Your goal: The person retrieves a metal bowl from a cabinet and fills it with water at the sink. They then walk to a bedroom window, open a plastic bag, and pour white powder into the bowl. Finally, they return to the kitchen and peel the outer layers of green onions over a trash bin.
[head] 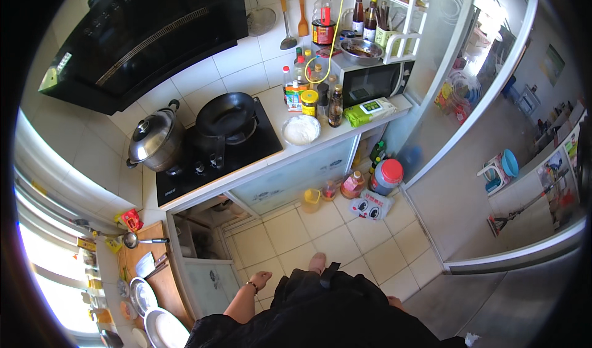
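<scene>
My left hand (262,279), with a bracelet at the wrist, hangs over the tiled floor beside a low cabinet. Its fingers look loosely curled, and I see nothing in them. Only a bit of my right hand (394,301) shows past my dark clothes; its fingers are hidden. On the black gas cooktop (185,191) ahead stand a lidded steel pot (159,140) and a black frying pan (226,113). A bowl of white powder (301,130) sits right of the cooktop. To the left, a ladle (131,240) and a cleaver (145,265) lie on a wooden board (169,285).
Sauce bottles (336,107), a wipes pack (370,111) and a microwave (372,84) line the counter's right. Jugs (310,200), a red-lidded container (387,176) and a plastic bag (371,204) stand on the floor. A range hood (152,38) overhangs the cooktop. Metal bowls (143,295) are at left.
</scene>
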`<action>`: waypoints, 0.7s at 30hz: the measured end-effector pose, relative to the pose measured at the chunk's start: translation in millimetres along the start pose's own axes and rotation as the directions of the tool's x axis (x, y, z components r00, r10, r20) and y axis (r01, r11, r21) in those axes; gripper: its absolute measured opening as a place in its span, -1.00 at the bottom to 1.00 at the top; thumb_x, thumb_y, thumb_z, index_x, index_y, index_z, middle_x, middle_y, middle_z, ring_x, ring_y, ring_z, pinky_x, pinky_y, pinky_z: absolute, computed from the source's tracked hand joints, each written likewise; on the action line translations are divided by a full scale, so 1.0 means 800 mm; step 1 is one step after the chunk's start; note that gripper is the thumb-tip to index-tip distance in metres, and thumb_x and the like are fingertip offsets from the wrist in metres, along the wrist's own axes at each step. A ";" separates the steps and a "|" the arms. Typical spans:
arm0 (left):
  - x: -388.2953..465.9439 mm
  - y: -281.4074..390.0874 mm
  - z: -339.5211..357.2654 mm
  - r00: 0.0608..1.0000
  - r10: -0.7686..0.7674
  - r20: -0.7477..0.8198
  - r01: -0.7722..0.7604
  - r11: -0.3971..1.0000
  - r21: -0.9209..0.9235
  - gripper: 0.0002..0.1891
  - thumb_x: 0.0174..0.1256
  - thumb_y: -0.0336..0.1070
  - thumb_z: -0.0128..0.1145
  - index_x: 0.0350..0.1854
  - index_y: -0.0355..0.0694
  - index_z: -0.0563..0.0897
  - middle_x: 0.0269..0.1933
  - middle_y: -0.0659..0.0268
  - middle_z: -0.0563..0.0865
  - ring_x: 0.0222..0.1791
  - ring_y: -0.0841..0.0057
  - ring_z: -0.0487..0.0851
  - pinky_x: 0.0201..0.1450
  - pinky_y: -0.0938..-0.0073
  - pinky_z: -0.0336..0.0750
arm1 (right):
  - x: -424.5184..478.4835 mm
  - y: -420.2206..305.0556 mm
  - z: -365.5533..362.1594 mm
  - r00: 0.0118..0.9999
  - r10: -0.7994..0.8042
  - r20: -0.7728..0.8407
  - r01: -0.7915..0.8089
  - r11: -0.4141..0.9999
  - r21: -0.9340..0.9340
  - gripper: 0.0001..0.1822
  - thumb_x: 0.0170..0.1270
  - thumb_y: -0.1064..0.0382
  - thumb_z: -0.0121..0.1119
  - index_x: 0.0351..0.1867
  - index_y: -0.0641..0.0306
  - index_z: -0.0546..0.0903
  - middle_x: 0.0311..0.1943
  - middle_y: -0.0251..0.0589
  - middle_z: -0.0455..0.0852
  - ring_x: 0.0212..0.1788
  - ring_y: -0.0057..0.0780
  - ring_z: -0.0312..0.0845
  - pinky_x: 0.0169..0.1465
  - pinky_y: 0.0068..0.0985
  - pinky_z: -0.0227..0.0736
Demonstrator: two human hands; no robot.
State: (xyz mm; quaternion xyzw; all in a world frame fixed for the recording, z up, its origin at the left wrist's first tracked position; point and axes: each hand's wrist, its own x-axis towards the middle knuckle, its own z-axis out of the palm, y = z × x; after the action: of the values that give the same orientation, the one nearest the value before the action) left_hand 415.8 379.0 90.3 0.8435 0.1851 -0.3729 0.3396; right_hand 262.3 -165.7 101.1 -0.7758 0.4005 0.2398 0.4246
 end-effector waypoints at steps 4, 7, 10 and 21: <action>0.049 0.027 -0.057 0.998 0.042 -0.051 -0.041 0.999 0.033 -0.48 0.25 0.19 0.04 0.01 -0.14 0.63 -0.02 0.10 0.69 0.01 0.24 0.64 0.07 0.31 0.49 | 0.076 0.069 0.032 0.993 -0.107 0.054 0.111 0.990 -0.090 -0.69 0.19 0.09 0.13 -0.39 0.34 0.66 -0.47 -0.17 0.69 -0.34 -0.36 0.61 -0.20 -0.33 0.48; 0.079 0.008 -0.072 0.999 0.004 -0.045 -0.002 0.998 0.059 -0.50 0.22 0.15 0.07 0.01 -0.14 0.64 0.00 0.10 0.68 0.02 0.20 0.62 0.07 0.28 0.49 | 0.128 0.025 0.068 0.994 -0.107 0.001 0.105 0.980 -0.168 -0.68 0.21 0.08 0.10 -0.39 0.35 0.65 -0.44 -0.11 0.68 -0.31 -0.29 0.60 -0.18 -0.30 0.48; 0.095 0.003 -0.080 0.998 -0.018 -0.063 0.023 0.997 0.077 -0.51 0.22 0.12 0.07 0.01 -0.16 0.64 0.03 0.08 0.66 0.04 0.19 0.61 0.07 0.26 0.49 | 0.219 -0.012 0.132 0.975 -0.219 -0.044 0.205 0.955 -0.212 -0.66 0.22 0.07 0.07 -0.40 0.37 0.64 -0.42 -0.06 0.67 -0.29 -0.21 0.59 -0.17 -0.26 0.47; 0.114 0.071 -0.004 0.975 0.025 0.221 -0.059 0.987 0.151 -0.52 0.21 0.10 0.06 -0.03 -0.19 0.67 0.02 0.06 0.66 0.06 0.17 0.60 0.13 0.25 0.46 | 0.471 -0.045 0.220 0.857 -0.430 -0.283 0.303 0.866 -0.398 -0.60 0.28 0.06 -0.04 -0.42 0.41 0.60 -0.34 0.13 0.64 -0.21 0.04 0.56 -0.11 -0.14 0.44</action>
State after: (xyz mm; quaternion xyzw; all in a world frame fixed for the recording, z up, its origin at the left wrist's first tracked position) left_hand 509.4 346.7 47.8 0.8252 0.0989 -0.4694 0.2982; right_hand 499.0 -161.8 -242.4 -0.9304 0.2666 0.0713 0.2414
